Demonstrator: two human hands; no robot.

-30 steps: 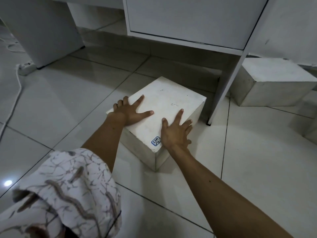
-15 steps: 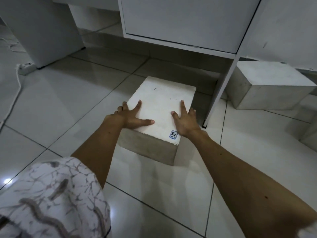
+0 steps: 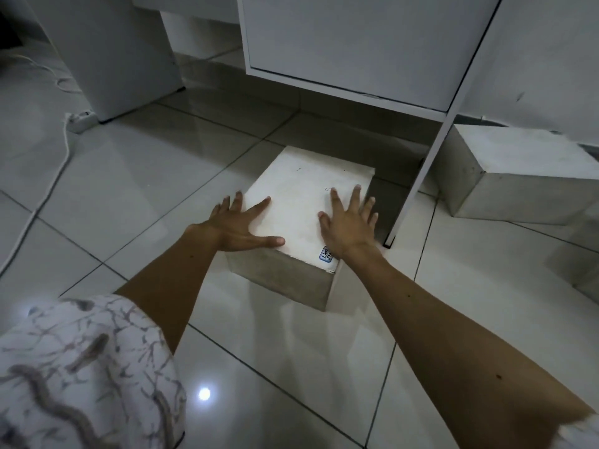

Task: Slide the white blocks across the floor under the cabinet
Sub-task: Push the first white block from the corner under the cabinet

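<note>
White block point(image 3: 301, 202): square, matte top, grey sides, on glossy floor tiles point(image 3: 136, 176).
Left hand point(image 3: 241, 223): fingers spread flat on top.
Right hand point(image 3: 348, 222): likewise splayed, pressing.

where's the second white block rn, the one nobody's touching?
In the head view it sits far right: the second white block rests on the tiled floor, just right of the cabinet's white leg and against the wall, apart from both hands.

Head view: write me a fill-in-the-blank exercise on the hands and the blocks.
1. Both hands, left hand and right hand, lie flat on the ____ face of the near block.
2. The blue-edged sticker sits by the ____ hand.
3. The second block lies to the ____ of the cabinet leg.

Missing: top; right; right
</note>
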